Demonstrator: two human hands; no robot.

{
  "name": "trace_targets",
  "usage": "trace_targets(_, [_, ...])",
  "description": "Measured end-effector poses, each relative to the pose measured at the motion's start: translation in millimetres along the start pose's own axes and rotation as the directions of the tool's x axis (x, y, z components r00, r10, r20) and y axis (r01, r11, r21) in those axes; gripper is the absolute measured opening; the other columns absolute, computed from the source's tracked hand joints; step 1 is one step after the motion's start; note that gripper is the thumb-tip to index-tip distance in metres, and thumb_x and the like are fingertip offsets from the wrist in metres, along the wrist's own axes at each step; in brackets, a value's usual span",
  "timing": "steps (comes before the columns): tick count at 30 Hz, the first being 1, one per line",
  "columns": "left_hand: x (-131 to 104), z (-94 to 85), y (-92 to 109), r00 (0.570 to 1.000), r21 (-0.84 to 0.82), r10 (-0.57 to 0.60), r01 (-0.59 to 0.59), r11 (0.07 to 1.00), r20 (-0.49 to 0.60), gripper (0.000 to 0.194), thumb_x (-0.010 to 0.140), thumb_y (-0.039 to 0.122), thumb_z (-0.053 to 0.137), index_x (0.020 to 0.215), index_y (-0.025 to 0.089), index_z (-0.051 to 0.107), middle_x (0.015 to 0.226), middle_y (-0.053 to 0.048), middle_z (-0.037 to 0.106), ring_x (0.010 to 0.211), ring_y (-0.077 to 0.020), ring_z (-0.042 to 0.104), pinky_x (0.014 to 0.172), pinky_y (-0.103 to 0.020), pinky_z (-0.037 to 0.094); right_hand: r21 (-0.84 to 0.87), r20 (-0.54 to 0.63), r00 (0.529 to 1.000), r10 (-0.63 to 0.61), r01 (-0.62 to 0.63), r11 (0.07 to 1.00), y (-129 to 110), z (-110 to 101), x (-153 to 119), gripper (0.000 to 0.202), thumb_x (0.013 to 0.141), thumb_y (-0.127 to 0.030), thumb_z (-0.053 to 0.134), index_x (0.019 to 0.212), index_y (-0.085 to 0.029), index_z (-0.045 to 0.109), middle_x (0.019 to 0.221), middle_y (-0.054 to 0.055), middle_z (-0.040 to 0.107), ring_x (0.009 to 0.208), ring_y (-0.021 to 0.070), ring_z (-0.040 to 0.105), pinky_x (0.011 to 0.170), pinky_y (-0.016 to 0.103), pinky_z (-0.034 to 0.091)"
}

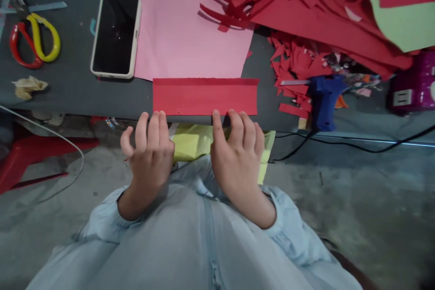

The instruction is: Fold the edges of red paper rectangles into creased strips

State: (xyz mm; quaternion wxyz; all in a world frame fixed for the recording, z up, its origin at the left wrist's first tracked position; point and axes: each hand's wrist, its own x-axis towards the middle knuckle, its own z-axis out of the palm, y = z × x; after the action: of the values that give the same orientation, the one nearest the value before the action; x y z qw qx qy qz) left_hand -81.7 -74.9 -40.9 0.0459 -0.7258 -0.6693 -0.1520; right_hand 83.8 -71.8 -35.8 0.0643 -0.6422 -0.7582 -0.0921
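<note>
A long red paper strip (205,96) lies flat along the front edge of the dark table, with a darker band along its far side that looks like a fold. My left hand (149,147) rests its fingertips at the strip's near edge, toward the left; its fingers are stretched out and the little finger stands apart. At the right part of the same edge my right hand (238,149) lies with fingers extended, the index fingertip touching the paper. Both thumbs are mostly hidden. Behind the strip is a sheet of pink paper (190,41).
Left of the pink sheet lies a phone (116,36), with red-and-yellow scissors (34,38) farther left. Red paper scraps (299,0) heap at the back right. A blue glue gun (322,104) with a black cord sits at the right edge, near a purple object (413,86).
</note>
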Motion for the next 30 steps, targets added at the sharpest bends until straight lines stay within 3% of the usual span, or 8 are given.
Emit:
trace_targets(4, [3,-6.0,4,0.996,-0.008,-0.002,0.003,1.000,0.091,0.055,0.090,0.022,0.052,0.145,0.028,0.048,0.142,-0.014,0.059,0.129,-0.0363,0.053,0.109,-0.061,0.026,0.038,-0.032,0.999,-0.032,0.033,0.999,-16,2,6,0.046,0.096,-0.016,0.048,0.141,-0.023,0.056,0.135,0.017,0.062,0.124,0.0273,0.056,0.107,0.048,0.042])
trace_targets(10, [5,-9.7,7,0.993,0.018,-0.009,0.006,1.000,0.115,0.056,0.089,0.020,0.056,0.144,0.032,0.050,0.144,-0.015,0.056,0.124,-0.0365,0.054,0.105,-0.063,0.030,0.105,-0.010,0.997,-0.080,0.081,0.991,-22,3,8,0.049,0.096,-0.016,0.048,0.145,-0.023,0.051,0.137,0.013,0.062,0.125,0.0259,0.055,0.108,0.048,0.043])
trace_targets(14, [6,-11.1,7,0.991,0.039,-0.011,0.005,0.999,0.135,0.059,0.087,0.018,0.058,0.144,0.031,0.050,0.143,-0.017,0.057,0.124,-0.0385,0.054,0.103,-0.065,0.030,0.040,-0.017,0.999,-0.050,0.050,0.998,-12,3,5,0.048,0.097,-0.017,0.048,0.144,-0.022,0.052,0.138,0.011,0.062,0.127,0.0269,0.054,0.109,0.049,0.041])
trace_targets(23, [5,-5.0,6,0.999,-0.022,-0.030,0.031,0.999,0.041,0.057,0.087,0.021,0.060,0.141,0.035,0.053,0.142,-0.012,0.059,0.121,-0.0342,0.054,0.106,-0.063,0.027,-0.033,-0.033,0.997,0.063,-0.064,0.997,20,4,-5,0.047,0.096,-0.017,0.048,0.143,-0.019,0.054,0.138,0.009,0.063,0.124,0.0302,0.054,0.108,0.049,0.039])
trace_targets(30, [9,-16.6,13,0.983,0.081,-0.051,0.037,0.996,0.174,0.059,0.086,0.017,0.058,0.144,0.029,0.050,0.143,-0.016,0.057,0.123,-0.0362,0.053,0.106,-0.062,0.029,-0.011,-0.035,0.991,0.130,-0.130,0.991,37,10,-11,0.051,0.096,-0.015,0.046,0.147,-0.016,0.049,0.141,0.012,0.061,0.128,0.0309,0.049,0.107,0.051,0.038])
